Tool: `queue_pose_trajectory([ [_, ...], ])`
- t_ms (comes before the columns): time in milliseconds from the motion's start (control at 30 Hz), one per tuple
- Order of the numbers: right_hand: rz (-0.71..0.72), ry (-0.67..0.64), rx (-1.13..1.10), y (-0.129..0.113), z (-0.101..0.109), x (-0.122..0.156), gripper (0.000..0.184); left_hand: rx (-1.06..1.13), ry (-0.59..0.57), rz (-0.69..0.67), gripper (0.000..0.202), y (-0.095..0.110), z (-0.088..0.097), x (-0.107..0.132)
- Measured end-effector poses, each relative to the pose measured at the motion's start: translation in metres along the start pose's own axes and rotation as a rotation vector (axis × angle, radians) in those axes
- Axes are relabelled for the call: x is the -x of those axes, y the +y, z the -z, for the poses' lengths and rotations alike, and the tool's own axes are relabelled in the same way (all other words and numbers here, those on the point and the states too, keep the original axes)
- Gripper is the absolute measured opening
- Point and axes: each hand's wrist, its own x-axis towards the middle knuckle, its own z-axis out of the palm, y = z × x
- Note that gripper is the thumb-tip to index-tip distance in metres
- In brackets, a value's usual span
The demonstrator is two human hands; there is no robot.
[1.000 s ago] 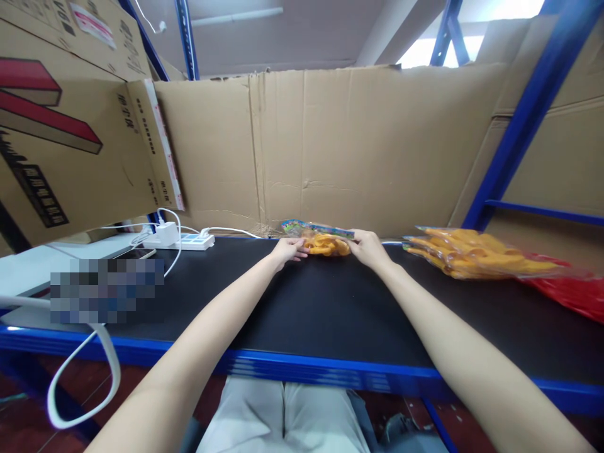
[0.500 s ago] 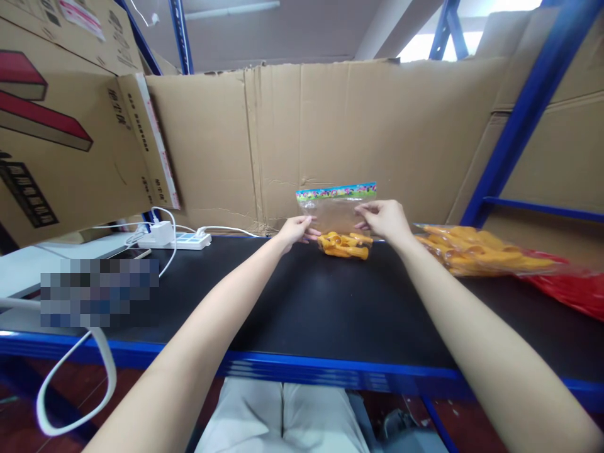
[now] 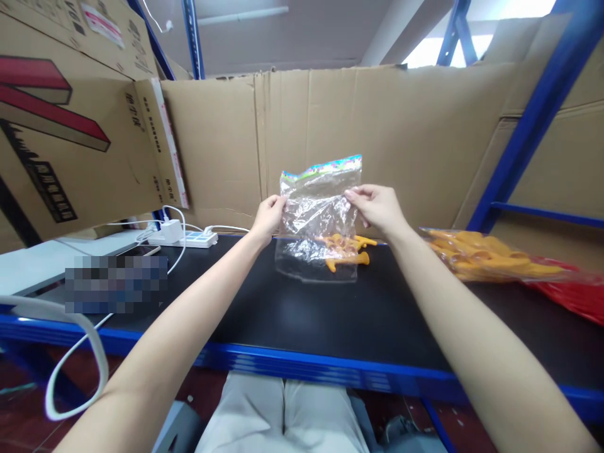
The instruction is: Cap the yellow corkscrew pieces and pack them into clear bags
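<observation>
A clear plastic bag (image 3: pixel 311 217) with a colourful printed top strip hangs upright between my hands. My left hand (image 3: pixel 270 217) is closed on its left edge, and my right hand (image 3: pixel 375 204) pinches its right edge. Several orange plastic pieces (image 3: pixel 350 259) lie on the black tabletop behind the bag, partly seen through it. Their exact kind is hard to make out. The bag looks flat, its lower edge just above or touching the tabletop; I cannot tell which.
A clear bag of orange pieces (image 3: pixel 486 251) lies at the right, beside red plastic (image 3: pixel 566 289). To the left are a white power strip (image 3: pixel 198 239), white cables and a blurred-out item (image 3: pixel 116 283). A cardboard wall (image 3: pixel 401 138) closes off the back; a blue post (image 3: pixel 533 119) slants at the right.
Both hands have raised the bag and spread it out. The orange pieces, earlier behind or within its lower part, now show on the tabletop behind it. The view has shifted slightly.
</observation>
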Motion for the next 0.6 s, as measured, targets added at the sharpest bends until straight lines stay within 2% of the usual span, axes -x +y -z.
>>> queue_pose_trajectory([
  [67,-0.059,-0.027,-0.107,0.017,-0.012,0.005,0.022,0.020,-0.030,0.091,0.026,-0.010,0.004,0.006],
  [200,-0.313,-0.077,-0.252,0.058,-0.038,0.021,0.031,-0.008,-0.123,0.333,0.030,-0.040,0.011,0.021],
  [300,-0.438,-0.125,-0.305,0.078,-0.051,0.033,0.030,-0.106,-0.156,0.408,0.036,-0.060,0.019,0.028],
  [400,-0.518,-0.180,-0.349,0.088,-0.056,0.041,0.023,-0.138,-0.198,0.476,0.038,-0.070,0.030,0.030],
  [467,-0.578,-0.257,-0.370,0.092,-0.056,0.045,0.019,-0.093,-0.253,0.570,0.035,-0.071,0.037,0.029],
  [533,-0.625,-0.394,-0.378,0.096,-0.053,0.047,0.017,-0.014,-0.297,0.646,0.033,-0.070,0.042,0.029],
  [600,-0.656,-0.544,-0.378,0.101,-0.049,0.048,0.017,0.028,-0.287,0.671,0.029,-0.070,0.044,0.030],
])
